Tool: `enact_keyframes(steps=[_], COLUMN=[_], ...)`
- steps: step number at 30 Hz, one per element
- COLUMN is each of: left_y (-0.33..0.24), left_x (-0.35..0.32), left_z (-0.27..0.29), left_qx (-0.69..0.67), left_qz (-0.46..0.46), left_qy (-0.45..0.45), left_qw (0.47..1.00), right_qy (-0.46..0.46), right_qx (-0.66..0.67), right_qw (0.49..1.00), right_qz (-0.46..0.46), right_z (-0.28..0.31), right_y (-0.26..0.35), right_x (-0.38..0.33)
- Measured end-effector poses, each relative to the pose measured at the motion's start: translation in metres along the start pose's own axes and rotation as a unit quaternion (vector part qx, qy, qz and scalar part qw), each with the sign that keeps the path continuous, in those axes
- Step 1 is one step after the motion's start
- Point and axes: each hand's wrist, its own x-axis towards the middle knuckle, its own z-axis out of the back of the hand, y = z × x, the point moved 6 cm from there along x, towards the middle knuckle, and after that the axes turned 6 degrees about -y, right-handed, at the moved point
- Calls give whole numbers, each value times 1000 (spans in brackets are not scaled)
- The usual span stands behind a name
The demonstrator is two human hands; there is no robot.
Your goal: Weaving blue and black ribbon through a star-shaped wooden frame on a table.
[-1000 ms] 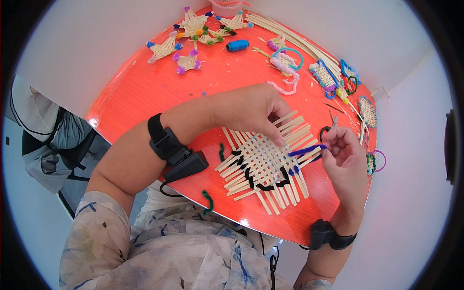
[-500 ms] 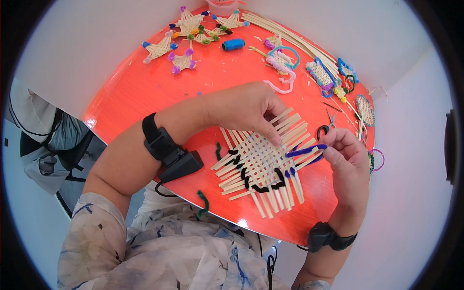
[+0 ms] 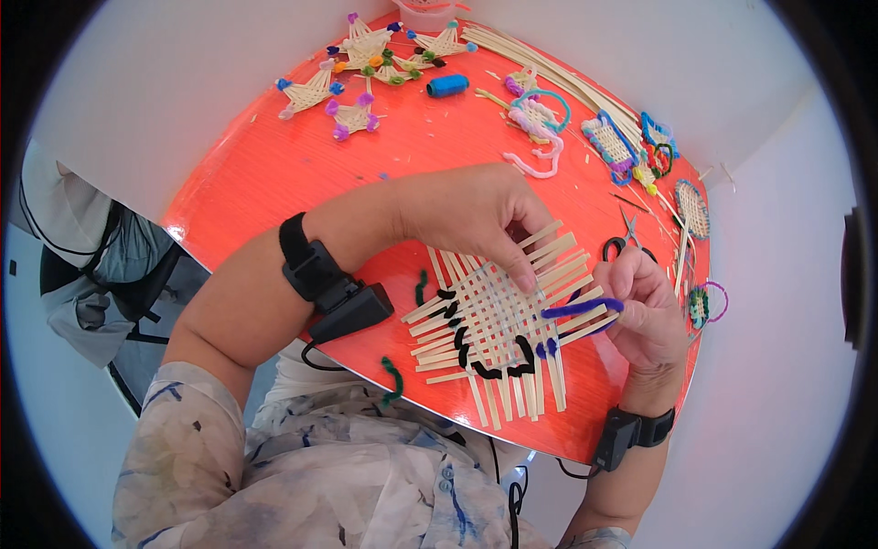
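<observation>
A woven mat of pale flat bamboo strips is held over the table's near part, its loose strip ends sticking out on all sides. My left hand pinches its upper edge, thumb on top and fingers hidden beneath. Black fuzzy stems wind through the lower and left border. On the mat's right side a dark blue fuzzy stem runs out between the strips, and my right hand pinches its far end between thumb and fingers. Small blue bits of fuzzy stem show lower on that border.
Scissors lie just beyond my right hand on the red table. Farther off are woven stars, a blue thread spool, long bamboo strips and small woven pieces. Green fuzzy stem scraps lie at the near edge.
My right hand has moved slightly down, bringing the blue stem's end lower. The mat has turned a little in my left hand, its lower strips swinging left.
</observation>
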Motion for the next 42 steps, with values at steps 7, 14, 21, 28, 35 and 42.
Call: enact_keyframes(steps=[7, 14, 21, 28, 35, 42], left_y=[1, 1, 3, 3, 2, 2], left_x=[-1, -1, -2, -2, 0, 1], left_z=[-4, -10, -14, -10, 1, 6], left_qx=[-18, -48, -24, -23, 20, -6], left_qz=[6, 32, 16, 15, 3, 20], left_qy=[24, 34, 64, 41, -17, -38], left_qw=[1000, 998, 998, 999, 1000, 999], right_qy=[51, 69, 115, 54, -35, -111], right_qx=[26, 41, 45, 10, -127, -114], right_qw=[998, 997, 992, 998, 988, 984], right_qz=[4, -12, -19, -5, 75, 84], right_z=[1, -1, -6, -10, 1, 0], right_y=[-11, -16, -21, -13, 1, 3], right_x=[3, 4, 5, 3, 8, 6])
